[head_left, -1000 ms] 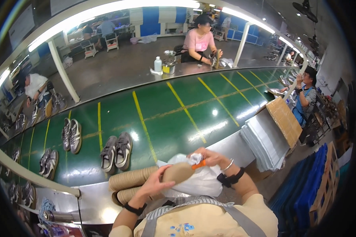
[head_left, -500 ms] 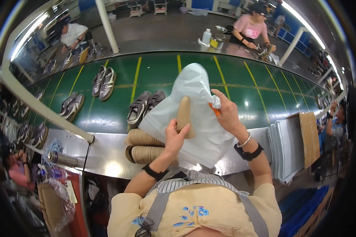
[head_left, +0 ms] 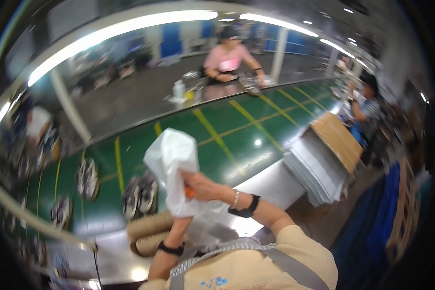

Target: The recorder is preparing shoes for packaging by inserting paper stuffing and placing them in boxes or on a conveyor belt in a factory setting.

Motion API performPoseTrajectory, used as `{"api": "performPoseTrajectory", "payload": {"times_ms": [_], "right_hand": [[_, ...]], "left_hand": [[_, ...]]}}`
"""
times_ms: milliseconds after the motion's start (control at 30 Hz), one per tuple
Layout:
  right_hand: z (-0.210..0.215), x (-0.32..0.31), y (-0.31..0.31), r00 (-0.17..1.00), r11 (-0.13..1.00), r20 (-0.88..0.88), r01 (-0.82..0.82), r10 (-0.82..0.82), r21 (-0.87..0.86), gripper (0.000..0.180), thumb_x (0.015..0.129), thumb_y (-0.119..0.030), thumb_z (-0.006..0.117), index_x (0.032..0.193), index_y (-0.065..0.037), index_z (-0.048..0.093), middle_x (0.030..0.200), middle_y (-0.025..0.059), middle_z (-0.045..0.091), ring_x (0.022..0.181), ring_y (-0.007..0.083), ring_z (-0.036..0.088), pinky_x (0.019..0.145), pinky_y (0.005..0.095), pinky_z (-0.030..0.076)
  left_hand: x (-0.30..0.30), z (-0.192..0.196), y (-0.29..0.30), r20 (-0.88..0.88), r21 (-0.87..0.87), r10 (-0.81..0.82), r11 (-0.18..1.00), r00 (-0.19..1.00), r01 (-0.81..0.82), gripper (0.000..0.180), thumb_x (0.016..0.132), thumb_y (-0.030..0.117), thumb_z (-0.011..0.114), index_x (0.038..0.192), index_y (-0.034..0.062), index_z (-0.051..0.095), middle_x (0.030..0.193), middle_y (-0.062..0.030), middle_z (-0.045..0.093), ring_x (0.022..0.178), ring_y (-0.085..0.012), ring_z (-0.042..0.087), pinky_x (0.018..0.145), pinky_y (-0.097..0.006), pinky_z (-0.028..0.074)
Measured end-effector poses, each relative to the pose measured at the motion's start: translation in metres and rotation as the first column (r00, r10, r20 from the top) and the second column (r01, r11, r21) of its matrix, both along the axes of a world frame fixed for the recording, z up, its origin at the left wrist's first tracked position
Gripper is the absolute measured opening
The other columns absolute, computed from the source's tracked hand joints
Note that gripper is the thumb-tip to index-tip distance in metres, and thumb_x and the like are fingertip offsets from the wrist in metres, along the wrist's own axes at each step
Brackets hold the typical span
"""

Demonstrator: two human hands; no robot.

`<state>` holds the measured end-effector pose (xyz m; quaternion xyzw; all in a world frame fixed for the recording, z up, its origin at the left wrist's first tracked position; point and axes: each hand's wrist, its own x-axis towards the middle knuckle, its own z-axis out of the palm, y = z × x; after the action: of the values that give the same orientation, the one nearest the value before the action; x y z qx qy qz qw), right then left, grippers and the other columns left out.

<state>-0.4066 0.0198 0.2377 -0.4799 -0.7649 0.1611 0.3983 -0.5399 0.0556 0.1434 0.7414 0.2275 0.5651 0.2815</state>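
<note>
A thin white sheet of wrapping paper is bunched upright in front of me, over the near side of the green belt. My right hand is closed on the sheet's right side. Something small and orange shows by its fingers; its kind is unclear. The paper covers my left hand, leaving just the left forearm visible below it, so its fingers and any tan insert in them are hidden. Two rows of nested tan shoe inserts lie left of that forearm. Just beyond them, a pair of grey sneakers rests on the belt.
More sneakers stand farther left on the green belt. A stack of pale paper sheets leans by a brown cardboard piece on the right. Across the belt a person in pink handles a shoe. A post stands left.
My view has swung up and to the right. The paper is more bunched and upright now. My left hand, seen earlier holding a tan insert, has gone behind the paper.
</note>
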Motion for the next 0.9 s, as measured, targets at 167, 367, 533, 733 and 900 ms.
{"api": "performPoseTrajectory", "payload": {"times_ms": [167, 367, 533, 733, 900], "right_hand": [[0.035, 0.032, -0.011, 0.97, 0.986, -0.239, -0.082, 0.045, -0.145, 0.074, 0.076, -0.019, 0.074, 0.134, -0.003, 0.031, 0.125, 0.0201, 0.043, 0.12, 0.0273, 0.043, 0.1, 0.0379, 0.037], [0.064, 0.091, -0.018, 0.922, 0.941, 0.251, 0.236, -0.296, 0.243, 0.087, 0.066, -0.019, 0.082, 0.135, -0.012, 0.029, 0.122, 0.0172, 0.037, 0.115, 0.0365, 0.044, 0.1, 0.0398, 0.037], [0.078, 0.093, -0.022, 0.86, 0.759, -0.244, 0.51, -0.448, 0.404, 0.094, 0.064, -0.026, 0.087, 0.135, -0.014, 0.027, 0.122, 0.0185, 0.037, 0.115, 0.0365, 0.043, 0.099, 0.0429, 0.037], [0.061, 0.08, -0.038, 0.713, 0.749, -0.578, 0.616, -0.397, 0.245, 0.106, 0.063, -0.028, 0.089, 0.137, -0.014, 0.014, 0.126, 0.0171, 0.041, 0.118, 0.0313, 0.043, 0.099, 0.0433, 0.038], [0.051, 0.088, -0.049, 0.646, 0.647, -0.655, 0.7, -0.393, 0.302, 0.102, 0.066, -0.013, 0.084, 0.137, -0.01, 0.011, 0.126, 0.0147, 0.039, 0.118, 0.0262, 0.042, 0.1, 0.0392, 0.038]], "left_hand": [[-0.003, 0.039, -0.008, -0.095, -0.284, -0.487, 0.849, 0.868, 0.446, 0.037, 0.081, 0.014, 0.066, 0.113, -0.0009, 0.057, 0.108, -0.0166, 0.062, 0.1, -0.0301, 0.06, 0.087, -0.037, 0.047], [0.025, 0.061, 0.002, -0.883, 0.126, -0.2, 0.771, 0.425, 0.625, 0.054, 0.084, 0.022, 0.068, 0.13, 0.0026, 0.047, 0.119, -0.0156, 0.059, 0.103, -0.029, 0.06, 0.088, -0.037, 0.048], [0.048, 0.039, -0.045, -0.328, -0.525, -0.928, 0.335, 0.177, 0.783, 0.069, 0.088, 0.021, 0.062, 0.143, 0.0018, 0.027, 0.123, -0.0216, 0.052, 0.101, -0.0332, 0.06, 0.087, -0.039, 0.049], [0.074, 0.068, -0.038, 0.803, -0.514, -0.393, -0.078, 0.448, 0.854, 0.044, 0.094, 0.021, 0.058, 0.128, -0.0018, 0.041, 0.101, -0.0186, 0.059, 0.074, -0.026, 0.064, 0.058, -0.035, 0.052], [0.057, 0.092, -0.012, 0.608, -0.609, -0.354, 0.366, 0.71, 0.704, 0.02, 0.092, 0.018, 0.061, 0.094, -0.0022, 0.058, 0.065, -0.0085, 0.06, 0.046, -0.0199, 0.056, 0.04, -0.029, 0.041]]}}
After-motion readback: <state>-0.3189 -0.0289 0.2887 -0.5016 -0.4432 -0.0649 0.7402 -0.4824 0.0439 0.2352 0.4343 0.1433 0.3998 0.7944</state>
